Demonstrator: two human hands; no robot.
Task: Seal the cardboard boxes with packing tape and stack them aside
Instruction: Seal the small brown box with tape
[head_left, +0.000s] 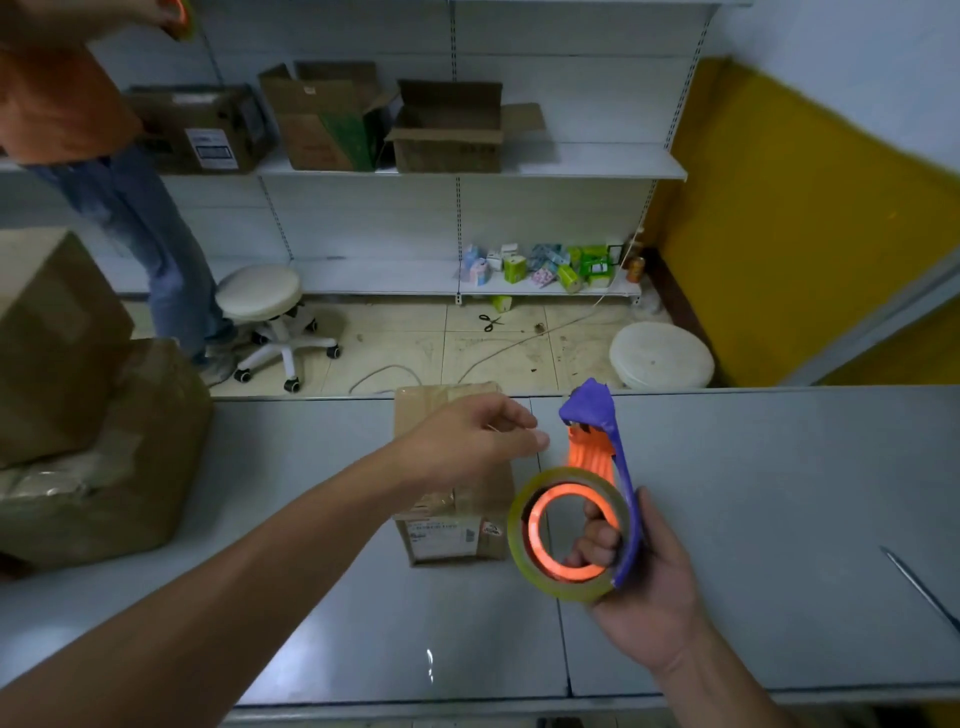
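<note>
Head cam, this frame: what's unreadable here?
All head view.
- Hidden: box top seam, under left hand; taped or not, unclear.
- Blurred: left fingertips; whether they pinch a tape end, unclear.
- Blurred: dispenser head, in right hand.
- Too small: label text.
- Cut off: person, by top-left edge.

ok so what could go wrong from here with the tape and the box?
1. The left hand is right at the cutter end of the tape dispenser held in the right hand. Fingers could catch the cutter, or the clear tape could fold onto itself.
2. The small box sits at the far edge of the table with neither hand on it. Dragging tape across it may push it off.
</note>
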